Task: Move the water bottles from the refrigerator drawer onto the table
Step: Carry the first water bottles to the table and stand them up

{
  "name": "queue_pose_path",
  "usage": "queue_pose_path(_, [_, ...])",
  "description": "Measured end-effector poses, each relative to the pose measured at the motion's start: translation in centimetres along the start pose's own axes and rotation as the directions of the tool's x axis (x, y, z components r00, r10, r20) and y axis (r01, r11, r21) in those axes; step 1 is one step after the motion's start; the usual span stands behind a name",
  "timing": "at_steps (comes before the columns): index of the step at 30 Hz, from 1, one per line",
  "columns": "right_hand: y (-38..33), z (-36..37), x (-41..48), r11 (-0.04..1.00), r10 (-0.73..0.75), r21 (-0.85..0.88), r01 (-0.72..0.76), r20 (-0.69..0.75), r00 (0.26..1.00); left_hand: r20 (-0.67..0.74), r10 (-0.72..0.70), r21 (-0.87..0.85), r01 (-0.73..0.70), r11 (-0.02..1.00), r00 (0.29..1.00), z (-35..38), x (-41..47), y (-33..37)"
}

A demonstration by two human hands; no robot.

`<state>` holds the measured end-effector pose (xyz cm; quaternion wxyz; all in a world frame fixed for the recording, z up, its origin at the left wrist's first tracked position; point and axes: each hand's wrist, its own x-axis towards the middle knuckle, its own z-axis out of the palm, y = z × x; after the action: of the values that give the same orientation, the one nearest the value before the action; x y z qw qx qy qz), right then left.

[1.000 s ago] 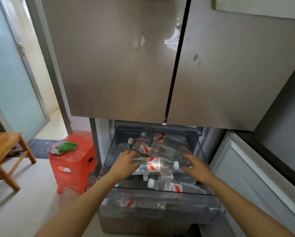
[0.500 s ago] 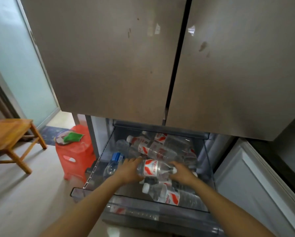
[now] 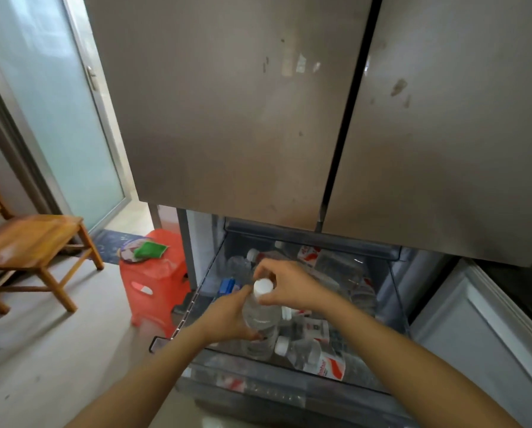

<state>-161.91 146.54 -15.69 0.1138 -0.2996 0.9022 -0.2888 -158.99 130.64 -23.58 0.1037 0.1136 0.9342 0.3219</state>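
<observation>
One wooden chair (image 3: 33, 239) stands at far left on the floor. Beside it, one red plastic stool (image 3: 153, 291) carries one green cloth (image 3: 150, 249). Next comes the open refrigerator drawer (image 3: 289, 393), under two closed doors (image 3: 233, 118). Above the drawer, two hands hold one water bottle (image 3: 263, 318) upright. The left hand (image 3: 230, 319) wraps its clear body, and the right hand (image 3: 289, 285) pinches it at the white cap. Below and rightward, more bottles (image 3: 315, 359) lie on their sides in the drawer. At least four show, and the hands hide the full count.

We are working bare-armed: our left forearm (image 3: 153, 375), left hand (image 3: 227, 319), right forearm (image 3: 397, 350) and right hand (image 3: 289, 285) are showing uncovered.
</observation>
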Motion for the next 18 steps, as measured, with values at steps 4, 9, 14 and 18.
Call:
queue_pose_path(4, [-0.1, 0.8, 0.9, 0.987, 0.051, 0.151, -0.044, -0.041, 0.998, -0.055, -0.035, -0.142, 0.027, 0.99, 0.998, -0.2, -0.3, -1.1])
queue_pose_path(9, [4.6, 1.7, -1.0, 0.976, 0.167, 0.133, -0.175, 0.066, 0.984, -0.051, -0.045, -0.182, 0.035, 0.983, 0.998, 0.6, -0.3, -1.3])
queue_pose_path(14, [8.6, 4.9, -3.5, 0.967, 0.252, -0.031, -0.252, 0.219, 0.943, -0.056, 0.02, -0.199, -0.03, 0.98, 0.998, 0.9, -0.3, -1.6])
queue_pose_path(18, [9.0, 7.8, -2.7, 0.965, 0.229, -0.207, -0.163, 0.352, 0.907, -0.078, 0.025, -0.229, -0.042, 0.973, 0.997, 0.8, -0.3, -1.5])
